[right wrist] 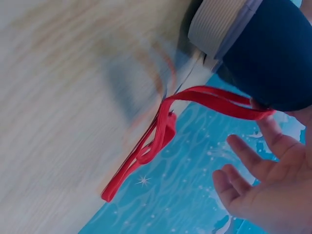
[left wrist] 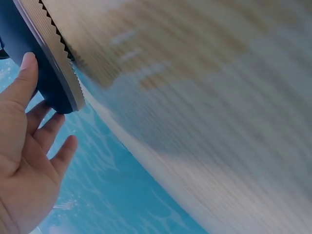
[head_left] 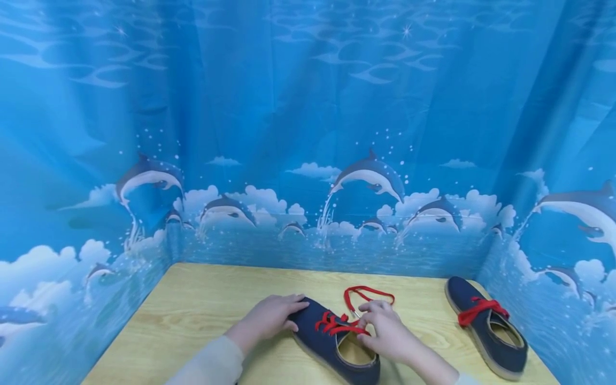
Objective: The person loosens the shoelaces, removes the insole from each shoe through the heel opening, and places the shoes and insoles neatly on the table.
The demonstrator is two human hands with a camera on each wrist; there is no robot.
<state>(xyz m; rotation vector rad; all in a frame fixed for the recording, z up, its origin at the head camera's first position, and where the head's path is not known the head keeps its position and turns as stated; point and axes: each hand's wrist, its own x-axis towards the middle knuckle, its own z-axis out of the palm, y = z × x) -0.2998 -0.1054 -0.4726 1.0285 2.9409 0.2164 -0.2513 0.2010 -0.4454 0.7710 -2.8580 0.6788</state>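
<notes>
A dark blue canvas shoe (head_left: pixel 313 329) lies on the wooden table, its toe pointing away to the left and its tan-lined opening facing me. My left hand (head_left: pixel 274 318) holds the toe, with the thumb (left wrist: pixel 29 73) on one side and fingertips around the front. The red shoelace (head_left: pixel 332 323) runs through several eyelets. My right hand (head_left: pixel 387 329) pinches the lace beside the opening; in the right wrist view the shoe partly hides the fingertips, while the other fingers (right wrist: pixel 243 151) spread loosely. A long loop of lace (right wrist: pixel 204 97) trails over the table past that hand.
A matching dark blue shoe (head_left: pixel 500 342) with its red lace (head_left: pixel 481 310) tied across the top sits at the table's right edge. Blue dolphin-print curtains (head_left: pixel 308 133) hang behind and beside the wooden table (head_left: pixel 207 299).
</notes>
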